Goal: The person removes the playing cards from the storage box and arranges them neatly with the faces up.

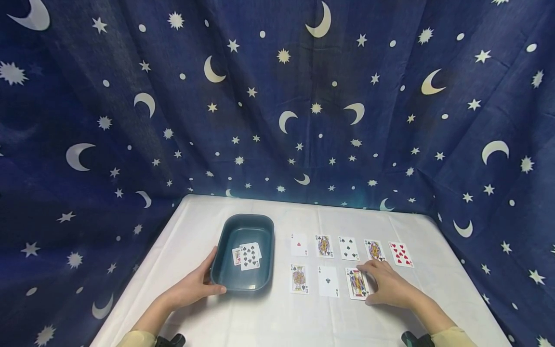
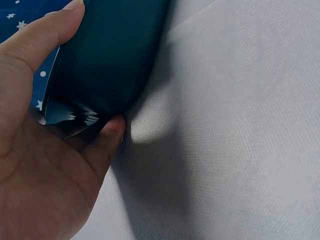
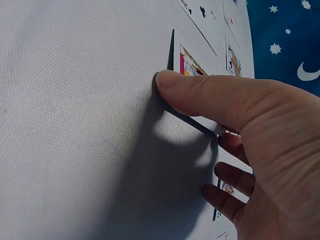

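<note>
My left hand [image 1: 195, 284] grips the near left corner of a dark teal plastic tray [image 1: 270, 250], thumb at the rim and fingers round its side. In the left wrist view the thumb and fingertips show against the tray wall [image 2: 110, 55]. Inside the tray lie a black-suited number card [image 1: 249, 256] and a face card [image 1: 236, 257] mostly hidden under it. My right hand [image 1: 388, 284] pinches a face playing card [image 1: 357, 283] by its right side. In the right wrist view the thumb lies over that card [image 3: 187, 62], its near edge casting a shadow.
Left of the held card lie the ace of clubs [image 1: 328, 281] and king of spades [image 1: 299, 279]. Behind is a row with the ace of hearts [image 1: 299, 245], several others and a red number card [image 1: 401, 254]. White cloth [image 1: 303, 323] covers the table; a starry curtain [image 1: 277, 106] hangs behind.
</note>
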Available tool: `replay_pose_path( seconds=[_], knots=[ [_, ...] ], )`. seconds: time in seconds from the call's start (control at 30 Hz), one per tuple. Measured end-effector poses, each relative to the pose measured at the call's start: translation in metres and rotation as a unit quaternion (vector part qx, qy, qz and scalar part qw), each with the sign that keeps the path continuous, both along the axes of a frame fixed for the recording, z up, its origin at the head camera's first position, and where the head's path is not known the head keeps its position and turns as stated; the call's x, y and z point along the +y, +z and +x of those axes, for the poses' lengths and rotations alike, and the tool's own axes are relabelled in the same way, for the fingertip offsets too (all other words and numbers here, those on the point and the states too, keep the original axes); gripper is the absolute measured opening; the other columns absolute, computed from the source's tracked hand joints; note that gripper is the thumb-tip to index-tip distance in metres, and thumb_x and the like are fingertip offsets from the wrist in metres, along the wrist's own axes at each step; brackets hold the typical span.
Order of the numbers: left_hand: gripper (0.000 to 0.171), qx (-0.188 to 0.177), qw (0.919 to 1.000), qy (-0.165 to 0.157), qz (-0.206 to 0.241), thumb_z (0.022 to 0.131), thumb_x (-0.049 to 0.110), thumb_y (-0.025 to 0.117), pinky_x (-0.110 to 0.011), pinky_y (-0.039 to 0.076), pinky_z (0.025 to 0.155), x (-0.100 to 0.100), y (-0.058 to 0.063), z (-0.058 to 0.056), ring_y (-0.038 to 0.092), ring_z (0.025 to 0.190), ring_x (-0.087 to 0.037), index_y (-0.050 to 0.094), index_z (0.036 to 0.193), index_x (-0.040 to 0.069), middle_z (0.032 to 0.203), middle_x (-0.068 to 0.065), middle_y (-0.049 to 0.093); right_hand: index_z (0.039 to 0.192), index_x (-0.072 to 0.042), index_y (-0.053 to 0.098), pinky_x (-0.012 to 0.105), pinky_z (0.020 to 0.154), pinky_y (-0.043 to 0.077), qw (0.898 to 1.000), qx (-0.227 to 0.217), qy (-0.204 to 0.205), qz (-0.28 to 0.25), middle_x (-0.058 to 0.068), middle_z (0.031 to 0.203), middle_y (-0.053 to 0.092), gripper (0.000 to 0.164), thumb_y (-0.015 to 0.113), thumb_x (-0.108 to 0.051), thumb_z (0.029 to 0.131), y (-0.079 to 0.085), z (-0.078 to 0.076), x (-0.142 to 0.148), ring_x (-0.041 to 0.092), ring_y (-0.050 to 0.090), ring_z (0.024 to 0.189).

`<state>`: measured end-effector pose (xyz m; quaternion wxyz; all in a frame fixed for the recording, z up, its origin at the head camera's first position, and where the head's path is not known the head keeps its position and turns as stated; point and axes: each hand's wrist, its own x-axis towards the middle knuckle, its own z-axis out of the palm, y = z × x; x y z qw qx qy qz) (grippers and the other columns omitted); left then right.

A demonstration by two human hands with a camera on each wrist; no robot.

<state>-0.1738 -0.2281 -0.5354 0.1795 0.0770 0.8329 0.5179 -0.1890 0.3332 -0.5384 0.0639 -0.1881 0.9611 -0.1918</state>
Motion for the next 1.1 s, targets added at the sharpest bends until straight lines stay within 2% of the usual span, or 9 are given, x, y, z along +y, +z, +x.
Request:
replay_pose_path(
  seconds=[0.57, 1.1],
  knots=[
    [0.122, -0.001, 1.0, 0.003, -0.008, 0.084, 0.03, 0.087, -0.053, 0.033, 0.117, -0.0001, -0.0013, -0.0004, 0.029, 0.147, -0.045, -0.002, 0.166, 0.02, 0.17, -0.019, 0.003, 0.138, -0.012, 0.064, 0.054, 0.106, 0.043, 0.999, -0.028, -0.02, 0.013, 0.0, 0.13, 0.055, 0.087, 0.096, -0.031, 0.059, -0.0006, -0.0003, -0.0034, 0.025, 0.048, 0.12],
    [0.122, 0.0, 1.0, 0.001, -0.007, 0.084, 0.029, 0.087, -0.053, 0.035, 0.115, 0.0001, 0.0006, 0.0005, 0.032, 0.146, -0.047, -0.003, 0.166, 0.017, 0.17, -0.021, 0.004, 0.137, -0.01, 0.063, 0.055, 0.104, 0.044, 1.0, -0.018, -0.005, 0.018, 0.003, 0.128, 0.055, 0.088, 0.096, -0.032, 0.059, 0.0029, 0.0002, -0.0059, 0.028, 0.049, 0.117]
  ],
)
